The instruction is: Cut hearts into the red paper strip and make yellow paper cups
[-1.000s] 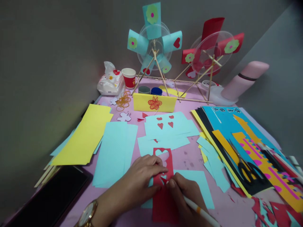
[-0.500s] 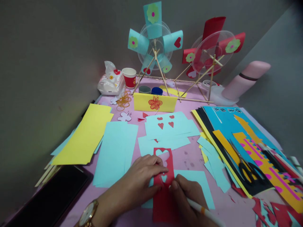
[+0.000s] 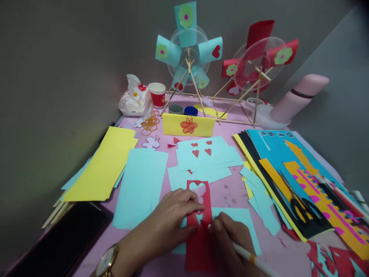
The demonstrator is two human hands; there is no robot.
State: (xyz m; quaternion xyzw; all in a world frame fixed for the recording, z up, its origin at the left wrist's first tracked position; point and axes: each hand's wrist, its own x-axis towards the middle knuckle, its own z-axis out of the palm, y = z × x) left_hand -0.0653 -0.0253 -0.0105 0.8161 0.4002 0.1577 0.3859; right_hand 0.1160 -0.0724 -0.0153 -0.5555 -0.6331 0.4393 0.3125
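A red paper strip (image 3: 201, 250) with heart-shaped cut-outs lies upright before me, over a light-blue sheet (image 3: 245, 231). My left hand (image 3: 175, 211), with a gold watch (image 3: 106, 261) on its wrist, presses the strip's left side, thumb and forefinger apart. My right hand (image 3: 233, 238) grips a white marker pen (image 3: 245, 254) with an orange band, slanting down over the strip beside a small heart cut-out. Its tip is partly hidden by the fingers. Beyond the strip, light-blue sheets (image 3: 219, 161) carry several small red hearts (image 3: 208, 152).
Light-blue sheets (image 3: 138, 188), yellow sheets (image 3: 106, 165) and a dark phone (image 3: 63, 242) lie left. Black scissors (image 3: 298, 207) rest on coloured paper at right, near red and blue scraps (image 3: 331, 257). Blue (image 3: 188, 57) and red (image 3: 259, 65) paper wheels on stick frames stand behind, beside a pink bottle (image 3: 300, 96).
My right hand and the marker pen have shifted slightly to the right over the red strip. My left hand and the strip stay about where they were.
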